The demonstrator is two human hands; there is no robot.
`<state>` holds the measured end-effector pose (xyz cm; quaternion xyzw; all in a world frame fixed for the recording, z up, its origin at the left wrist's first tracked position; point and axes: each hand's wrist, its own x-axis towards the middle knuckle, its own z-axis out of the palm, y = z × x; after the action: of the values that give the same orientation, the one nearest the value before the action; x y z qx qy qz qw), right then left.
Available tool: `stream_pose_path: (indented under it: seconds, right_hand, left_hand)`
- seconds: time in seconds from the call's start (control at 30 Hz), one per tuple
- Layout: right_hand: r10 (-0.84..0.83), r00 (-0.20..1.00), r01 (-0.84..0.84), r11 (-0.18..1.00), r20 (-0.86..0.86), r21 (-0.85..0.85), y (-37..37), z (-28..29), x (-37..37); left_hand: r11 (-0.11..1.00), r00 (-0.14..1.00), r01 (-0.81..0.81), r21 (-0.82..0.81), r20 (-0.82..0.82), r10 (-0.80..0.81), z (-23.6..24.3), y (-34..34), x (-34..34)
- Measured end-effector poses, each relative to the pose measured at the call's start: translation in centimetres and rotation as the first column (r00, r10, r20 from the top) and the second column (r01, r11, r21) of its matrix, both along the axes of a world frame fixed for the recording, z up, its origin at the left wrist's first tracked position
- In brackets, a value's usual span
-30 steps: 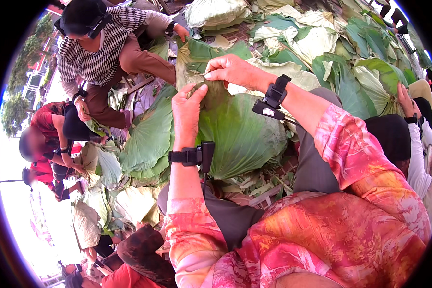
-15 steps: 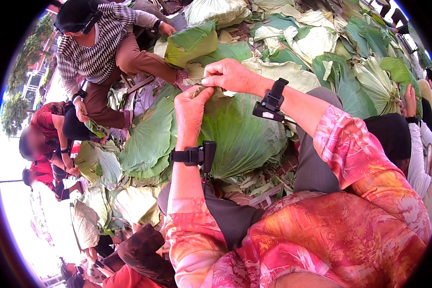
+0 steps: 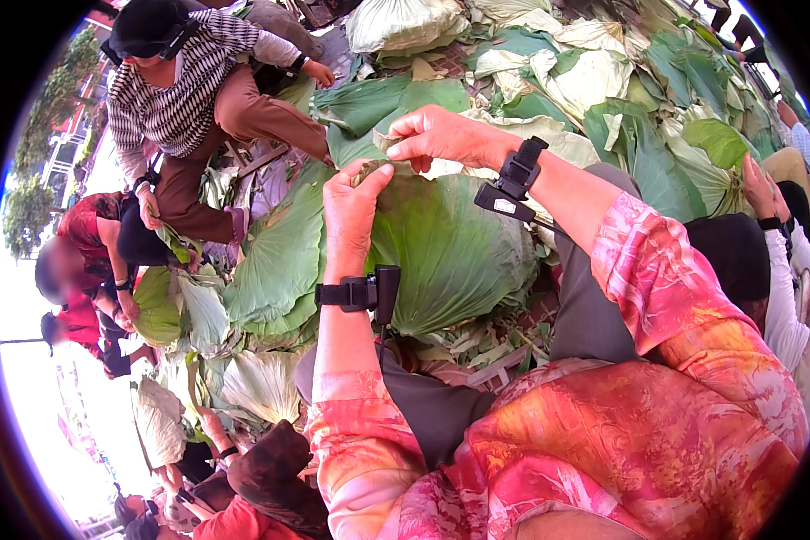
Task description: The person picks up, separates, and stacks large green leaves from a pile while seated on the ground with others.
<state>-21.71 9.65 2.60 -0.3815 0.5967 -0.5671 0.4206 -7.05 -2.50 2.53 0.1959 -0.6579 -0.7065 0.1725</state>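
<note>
A large round green leaf (image 3: 450, 252) lies folded across my lap. My left hand (image 3: 351, 211) grips its upper edge, fingers pinched on the folded rim. My right hand (image 3: 441, 137) pinches the same edge just to the right, thumb and fingers closed on the leaf's top. Both wrists carry black strapped devices. The part of the rim under my fingers is hidden.
A heap of big green and pale leaves (image 3: 603, 81) covers the ground ahead. A person in a striped top (image 3: 189, 90) squats at the upper left, handling leaves. Other people sit at the left (image 3: 90, 261), below, and at the right edge (image 3: 774, 234).
My hands have stayed on the leaf's top edge and shifted a little, folding it. The person in the striped top pulled their arm and a leaf back toward themselves.
</note>
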Motion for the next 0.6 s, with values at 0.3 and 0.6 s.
stream_pose_path:
  seconds: [0.3, 0.6]
  right_hand:
    - [0.009, 0.975, -0.015, 1.0, -0.224, -0.025, -0.5, -0.6, 0.6]
    - [-0.106, 0.986, 0.114, 0.992, 0.126, -0.059, -0.8, -1.1, 0.4]
  left_hand:
    - [0.999, 0.998, 0.045, -0.031, 0.038, -0.043, 0.0, 0.2, -0.1]
    - [0.999, 1.0, -0.01, -0.045, -0.01, 0.009, -0.3, 0.2, -0.7]
